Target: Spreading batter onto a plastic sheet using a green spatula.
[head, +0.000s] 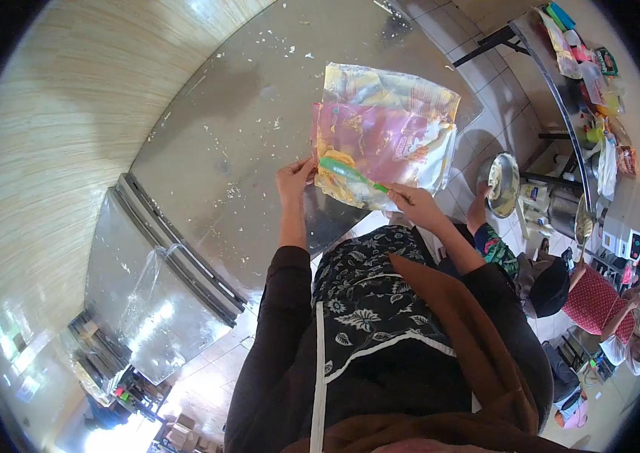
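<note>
My left hand [295,180] pinches the left edge of an opened plastic food bag [373,133], pink and clear with printed writing. Yellow paste is smeared over much of the plastic, with a thicker lump [335,189] near the lower left corner. In my right hand [413,203] is the handle of a green spatula [345,170], whose blade lies against the paste close to my left fingers. The bag rests on a grey metal worktable [229,141] close to its front edge, and its right side reaches towards the table's corner.
Pale crumbs dot the worktable. To the left stands a second metal table [161,311] with a sheet of clear plastic. At right, another person's hand [488,189] touches a metal bowl [503,184]. Packets crowd a side table [557,85], and several people are behind.
</note>
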Available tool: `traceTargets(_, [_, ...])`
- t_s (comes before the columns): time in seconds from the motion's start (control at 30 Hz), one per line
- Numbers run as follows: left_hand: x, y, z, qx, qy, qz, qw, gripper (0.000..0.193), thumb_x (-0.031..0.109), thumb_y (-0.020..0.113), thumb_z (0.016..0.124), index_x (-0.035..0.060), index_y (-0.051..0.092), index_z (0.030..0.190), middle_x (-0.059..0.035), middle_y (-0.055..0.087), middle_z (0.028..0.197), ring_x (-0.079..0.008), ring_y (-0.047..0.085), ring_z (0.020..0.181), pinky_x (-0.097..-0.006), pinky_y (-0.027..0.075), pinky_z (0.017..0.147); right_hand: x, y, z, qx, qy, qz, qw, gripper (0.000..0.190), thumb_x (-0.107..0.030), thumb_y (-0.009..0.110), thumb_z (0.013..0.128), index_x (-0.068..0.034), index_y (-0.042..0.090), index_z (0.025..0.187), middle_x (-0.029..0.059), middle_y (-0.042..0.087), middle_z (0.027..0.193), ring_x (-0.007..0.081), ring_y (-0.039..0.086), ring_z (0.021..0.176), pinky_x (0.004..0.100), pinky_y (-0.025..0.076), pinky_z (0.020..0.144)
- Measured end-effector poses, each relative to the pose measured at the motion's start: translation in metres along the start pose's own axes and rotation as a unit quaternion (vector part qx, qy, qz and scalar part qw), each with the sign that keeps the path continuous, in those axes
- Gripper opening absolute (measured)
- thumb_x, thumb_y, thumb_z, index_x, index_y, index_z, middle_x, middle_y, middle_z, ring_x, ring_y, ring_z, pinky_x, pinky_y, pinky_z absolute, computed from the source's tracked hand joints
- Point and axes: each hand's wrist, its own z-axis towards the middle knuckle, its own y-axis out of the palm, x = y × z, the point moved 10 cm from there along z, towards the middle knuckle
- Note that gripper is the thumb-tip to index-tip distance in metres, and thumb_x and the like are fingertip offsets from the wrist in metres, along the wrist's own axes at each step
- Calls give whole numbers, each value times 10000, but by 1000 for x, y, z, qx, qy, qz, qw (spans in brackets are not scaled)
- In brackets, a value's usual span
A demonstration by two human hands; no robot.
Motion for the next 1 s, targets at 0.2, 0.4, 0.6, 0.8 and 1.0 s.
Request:
traceTargets(0.2, [9, 3, 0, 15, 28, 60, 998, 193, 104, 659, 760, -75, 646, 834, -81, 628, 661, -117, 592, 556, -207, 457, 494, -12, -2, -9, 45, 36, -151, 987, 311, -249, 457, 877, -174, 542, 1166, 193, 556, 655, 308, 553, 559, 381, 432, 549])
traceTargets(0.4, [13, 1, -2, 37, 38, 85, 995, 170, 105, 642, 771, -59, 656, 815, -70, 627, 648, -98, 578, 542, -210, 453, 495, -23, -8, -18, 95, 46, -117, 988, 322, -229, 456, 869, -183, 526, 1180, 187, 556, 641, 334, 559, 575, 413, 428, 545])
traceTargets(0.6, [18, 5, -6, 49, 69, 81, 993, 169, 96, 628, 768, -67, 656, 807, -64, 626, 646, -98, 580, 552, -206, 457, 511, -17, 1, -15, 109, 22, -154, 982, 325, -217, 456, 868, -180, 522, 1184, 187, 556, 640, 338, 565, 588, 417, 432, 549])
traceTargets(0.8, [19, 0, -7, 68, 79, 104, 989, 171, 84, 625, 761, -78, 652, 807, -68, 626, 648, -103, 583, 561, -212, 465, 527, -29, 3, -20, 87, 40, -134, 986, 325, -226, 455, 870, -179, 525, 1185, 188, 555, 650, 341, 564, 600, 419, 430, 558])
traceTargets(1.0, [15, 3, -3, 56, 100, 88, 990, 181, 79, 629, 757, -94, 646, 810, -72, 626, 647, -113, 590, 566, -214, 474, 545, -18, 4, -17, 115, 41, -181, 976, 329, -227, 446, 874, -178, 518, 1192, 190, 548, 644, 351, 557, 588, 425, 427, 550])
